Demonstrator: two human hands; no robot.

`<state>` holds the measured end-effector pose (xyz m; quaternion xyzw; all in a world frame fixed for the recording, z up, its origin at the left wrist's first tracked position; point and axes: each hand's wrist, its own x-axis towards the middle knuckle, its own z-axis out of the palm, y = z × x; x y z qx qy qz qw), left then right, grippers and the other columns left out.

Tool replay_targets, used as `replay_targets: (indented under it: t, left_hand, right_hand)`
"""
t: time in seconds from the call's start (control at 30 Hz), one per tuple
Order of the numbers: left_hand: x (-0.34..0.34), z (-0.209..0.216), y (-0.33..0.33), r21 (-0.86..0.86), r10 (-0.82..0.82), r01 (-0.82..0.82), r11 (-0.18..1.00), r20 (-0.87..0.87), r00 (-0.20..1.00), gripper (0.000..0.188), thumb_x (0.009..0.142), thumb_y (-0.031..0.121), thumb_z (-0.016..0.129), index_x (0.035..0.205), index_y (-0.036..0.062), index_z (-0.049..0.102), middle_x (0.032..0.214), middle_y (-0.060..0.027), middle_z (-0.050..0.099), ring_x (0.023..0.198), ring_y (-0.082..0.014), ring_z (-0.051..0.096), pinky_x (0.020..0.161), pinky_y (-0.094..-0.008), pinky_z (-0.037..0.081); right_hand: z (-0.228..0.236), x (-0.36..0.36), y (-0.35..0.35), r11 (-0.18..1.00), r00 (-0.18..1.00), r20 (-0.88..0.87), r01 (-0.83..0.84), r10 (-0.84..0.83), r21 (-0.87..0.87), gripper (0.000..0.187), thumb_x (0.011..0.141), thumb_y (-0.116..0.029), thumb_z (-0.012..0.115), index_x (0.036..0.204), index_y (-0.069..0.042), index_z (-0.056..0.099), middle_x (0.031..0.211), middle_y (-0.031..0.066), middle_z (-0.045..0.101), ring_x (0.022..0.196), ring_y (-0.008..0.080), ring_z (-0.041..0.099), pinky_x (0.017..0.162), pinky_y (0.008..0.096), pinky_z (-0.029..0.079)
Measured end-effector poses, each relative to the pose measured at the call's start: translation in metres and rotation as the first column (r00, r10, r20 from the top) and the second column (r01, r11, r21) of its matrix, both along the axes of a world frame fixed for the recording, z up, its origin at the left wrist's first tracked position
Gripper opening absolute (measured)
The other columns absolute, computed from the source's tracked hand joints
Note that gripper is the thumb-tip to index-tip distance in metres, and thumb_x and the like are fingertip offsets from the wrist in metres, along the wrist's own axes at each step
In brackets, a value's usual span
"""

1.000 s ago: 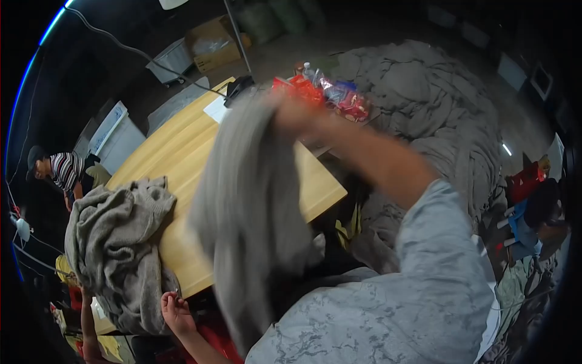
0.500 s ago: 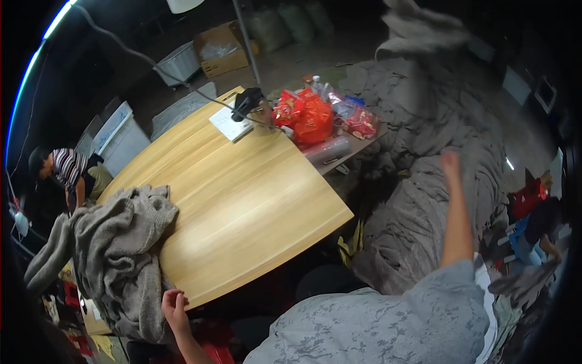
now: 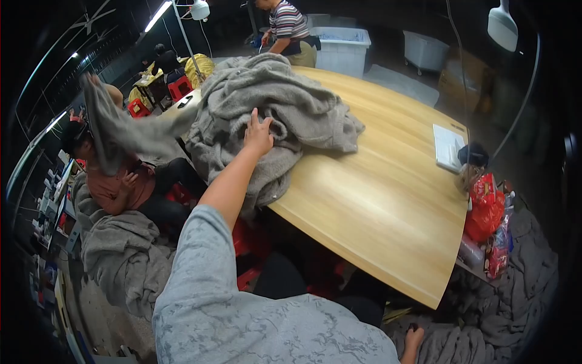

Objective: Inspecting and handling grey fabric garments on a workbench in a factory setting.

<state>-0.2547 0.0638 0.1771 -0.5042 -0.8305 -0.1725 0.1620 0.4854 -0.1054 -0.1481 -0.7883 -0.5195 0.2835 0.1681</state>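
A heap of grey-brown knit garments (image 3: 303, 91) lies on the left part of the wooden table. My left hand (image 3: 259, 134) reaches onto its near side, fingers apart and touching the knit; part of the fingertips is lost in the folds. Low at the right, below the table's near corner, my right hand (image 3: 413, 337) is curled, with a small dark thing at its fingers that is too small to name. Beside that hand, more grey knit (image 3: 451, 343) is piled.
The curved wooden table (image 3: 376, 200) bears a white pad (image 3: 448, 147). Red plastic bags (image 3: 487, 203) sit past its right end. At the left, a seated co-worker (image 3: 124, 182) swings a grey garment (image 3: 130, 130); another person (image 3: 290, 27) stands beyond the table near a white bin (image 3: 341, 50).
The view has swung left. My right hand, earlier stretched out over the floor pile with a garment flying off beyond, is now low and curled. My left hand has moved from the table edge onto the heap.
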Motion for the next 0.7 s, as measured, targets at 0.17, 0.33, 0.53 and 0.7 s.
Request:
replay_targets:
  t: [0.17, 0.33, 0.53, 0.7]
  left_hand:
    - [-0.034, 0.034, 0.051, -0.109, 0.148, -0.142, 0.984, 0.047, 0.988, 0.044, 0.076, 0.011, 0.057, 0.118, 0.0189, 0.047, 0.143, -0.0132, 0.008, 0.129, -0.0342, 0.018, 0.099, -0.0444, 0.030]
    - [-0.051, 0.044, 0.088, -0.163, 0.186, -0.199, 0.966, -0.092, 0.978, 0.039, 0.073, 0.014, 0.062, 0.111, 0.0114, 0.054, 0.134, -0.0087, 0.036, 0.124, -0.0254, 0.033, 0.095, -0.0422, 0.035]
    - [0.028, 0.080, 0.080, 0.324, -0.478, 0.408, 0.854, 0.175, 0.861, 0.010, 0.065, 0.011, 0.060, 0.064, 0.0028, 0.054, 0.058, -0.0094, 0.057, 0.054, -0.0190, 0.055, 0.050, -0.0304, 0.043]
    - [0.183, 0.042, -0.025, 0.199, -0.865, 0.955, 0.219, 0.493, 0.096, 0.016, 0.071, 0.006, 0.056, 0.086, 0.0041, 0.051, 0.073, -0.0091, 0.054, 0.068, -0.0193, 0.052, 0.062, -0.0307, 0.043]
  right_hand:
    - [0.032, 0.017, -0.037, 0.981, 0.976, 0.160, -0.165, 0.149, 0.098, 0.016, 0.076, -0.009, 0.055, 0.088, 0.002, 0.059, 0.082, 0.0216, 0.059, 0.078, 0.0320, 0.057, 0.073, 0.0389, 0.044]
    - [0.066, 0.012, -0.075, 0.997, 0.980, 0.186, -0.076, 0.076, -0.007, 0.019, 0.076, -0.010, 0.054, 0.088, 0.003, 0.061, 0.086, 0.0243, 0.060, 0.084, 0.0363, 0.056, 0.077, 0.0399, 0.044]
    - [0.108, 0.022, -0.037, 0.975, 0.961, 0.263, 0.024, -0.083, 0.219, 0.022, 0.076, -0.013, 0.056, 0.091, 0.002, 0.061, 0.089, 0.0220, 0.061, 0.084, 0.0365, 0.057, 0.076, 0.0387, 0.045]
    - [0.196, -0.039, 0.076, 0.732, 0.999, -0.053, 0.027, 0.013, 0.681, 0.015, 0.085, -0.009, 0.049, 0.086, 0.005, 0.055, 0.078, 0.0097, 0.059, 0.072, 0.0168, 0.054, 0.068, 0.0280, 0.044]
